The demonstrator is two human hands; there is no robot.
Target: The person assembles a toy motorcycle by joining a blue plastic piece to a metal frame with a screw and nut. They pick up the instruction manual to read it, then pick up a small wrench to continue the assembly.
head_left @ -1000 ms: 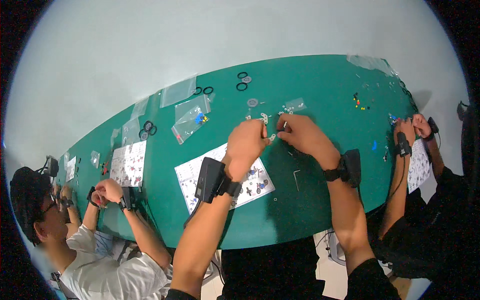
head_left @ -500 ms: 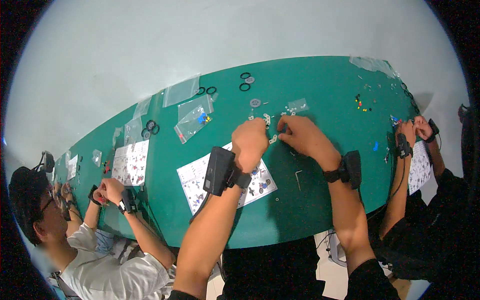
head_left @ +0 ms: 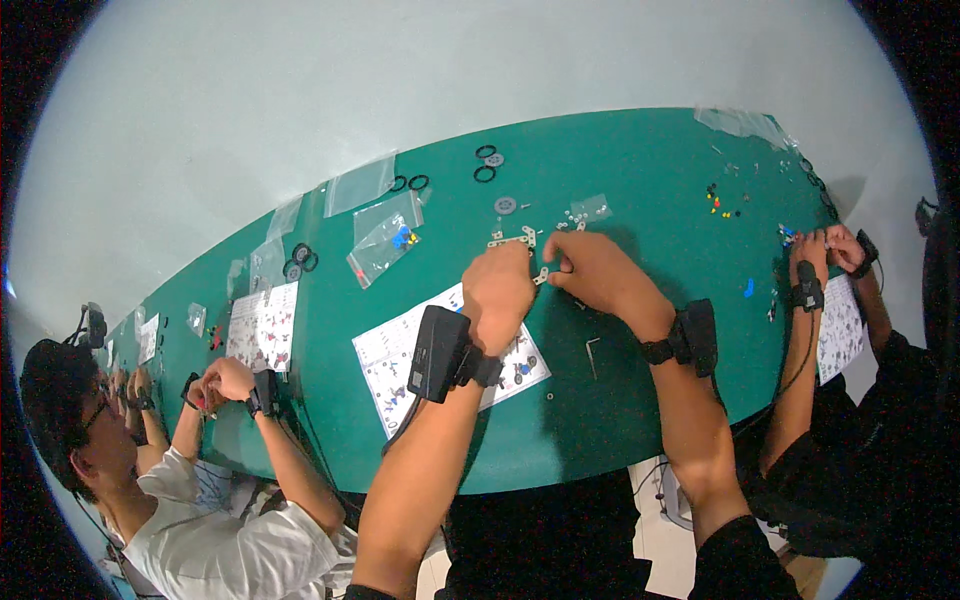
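My left hand point(head_left: 500, 285) reaches over the table just beyond an instruction sheet point(head_left: 400, 350). Its fingers are bent down and hidden behind the back of the hand. Against its far side lie pale perforated strips point(head_left: 512, 241), and I cannot tell whether it grips one. My right hand point(head_left: 600, 270) hovers to the right, thumb and forefinger curved and apart, with nothing visible between them. A small angled pale piece point(head_left: 541, 276) is by its thumb tip. Beyond that hand, small nuts point(head_left: 571, 217) are scattered near a clear plastic bag point(head_left: 592, 207).
A grey wheel hub point(head_left: 505, 205) and black tyre rings point(head_left: 485, 174) lie farther back. An L-shaped hex key point(head_left: 592, 358) rests nearer me. Left of centre is a bag with blue and yellow parts point(head_left: 404, 238). Co-workers' hands point(head_left: 230, 378) work on the left; others point(head_left: 812, 252) on the right.
More of a pale strip now shows past my left hand's far side. My right hand has shifted slightly left, closer to the angled piece.
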